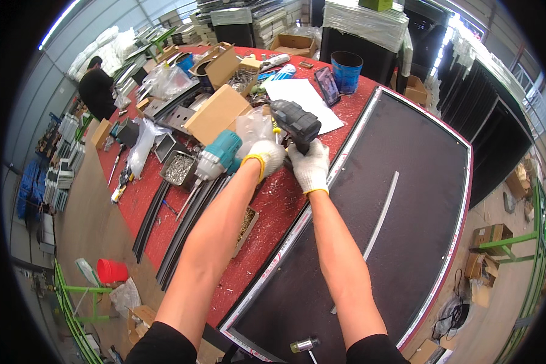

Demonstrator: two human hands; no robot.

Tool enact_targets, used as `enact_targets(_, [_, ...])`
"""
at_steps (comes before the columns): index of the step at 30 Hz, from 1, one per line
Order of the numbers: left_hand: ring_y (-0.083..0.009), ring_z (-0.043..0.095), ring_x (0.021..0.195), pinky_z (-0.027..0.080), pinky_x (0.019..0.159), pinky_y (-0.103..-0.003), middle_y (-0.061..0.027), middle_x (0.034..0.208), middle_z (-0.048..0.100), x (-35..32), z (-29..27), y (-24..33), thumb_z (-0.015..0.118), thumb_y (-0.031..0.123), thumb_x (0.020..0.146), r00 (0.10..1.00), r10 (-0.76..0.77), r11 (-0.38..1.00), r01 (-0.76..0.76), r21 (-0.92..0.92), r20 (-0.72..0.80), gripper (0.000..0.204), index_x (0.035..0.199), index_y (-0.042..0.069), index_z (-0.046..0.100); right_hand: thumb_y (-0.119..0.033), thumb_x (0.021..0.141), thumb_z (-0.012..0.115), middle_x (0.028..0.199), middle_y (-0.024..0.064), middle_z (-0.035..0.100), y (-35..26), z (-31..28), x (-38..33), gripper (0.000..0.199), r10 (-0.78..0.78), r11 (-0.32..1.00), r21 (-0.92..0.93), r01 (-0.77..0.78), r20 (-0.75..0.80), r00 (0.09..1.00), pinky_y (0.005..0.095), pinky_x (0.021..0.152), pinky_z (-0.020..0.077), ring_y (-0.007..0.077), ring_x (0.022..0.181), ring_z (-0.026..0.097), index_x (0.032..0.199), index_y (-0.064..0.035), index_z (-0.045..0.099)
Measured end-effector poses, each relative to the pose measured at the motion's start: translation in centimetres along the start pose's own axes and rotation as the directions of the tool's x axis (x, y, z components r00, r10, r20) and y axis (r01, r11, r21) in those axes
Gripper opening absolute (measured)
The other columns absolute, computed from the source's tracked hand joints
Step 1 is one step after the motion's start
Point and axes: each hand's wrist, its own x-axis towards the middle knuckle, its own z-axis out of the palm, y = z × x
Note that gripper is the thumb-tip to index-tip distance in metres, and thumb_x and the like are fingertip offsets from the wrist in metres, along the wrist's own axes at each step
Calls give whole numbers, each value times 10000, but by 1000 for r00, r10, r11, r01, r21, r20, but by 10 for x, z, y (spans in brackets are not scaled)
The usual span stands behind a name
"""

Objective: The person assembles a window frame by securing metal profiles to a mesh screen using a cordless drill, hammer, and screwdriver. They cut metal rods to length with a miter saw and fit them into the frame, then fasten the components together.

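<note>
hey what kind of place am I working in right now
Likely a fabrication or assembly workshop: there's a black power tool in your right hand, a heap of small metal pieces, and a large framed dark panel.

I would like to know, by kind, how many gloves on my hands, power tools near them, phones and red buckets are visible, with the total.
White gloves: 2
Power tools: 2
Phone: 1
Red bucket: 1
Total: 6

Short black sleeves [164, 346], bare forearms [209, 246], white gloves [311, 170] with yellow-edged cuffs [259, 164] on both hands [269, 155].
</note>
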Motion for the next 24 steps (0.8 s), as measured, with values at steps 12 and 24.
enact_targets(12, [-268,767,798,590,800,-404,-153,861,768,-302,12,39,618,272,1111,983,-101,483,182,-857,152,300,1121,-13,708,-356,939,864,1361,283,773,-24,-53,-9,636,-135,991,27,132,173,976,451,1077,577,401,1256,762,1432,12,699])
enact_targets(24, [-324,746,793,580,607,-455,-100,866,665,-536,57,-43,650,183,961,926,368,869,-375,-324,-87,272,1208,80,696,-164,1023,810,1082,112,829,-104,-222,-228,467,430,794,-462,-396,886,-173,314,766,656,168,868,790,1440,18,706])
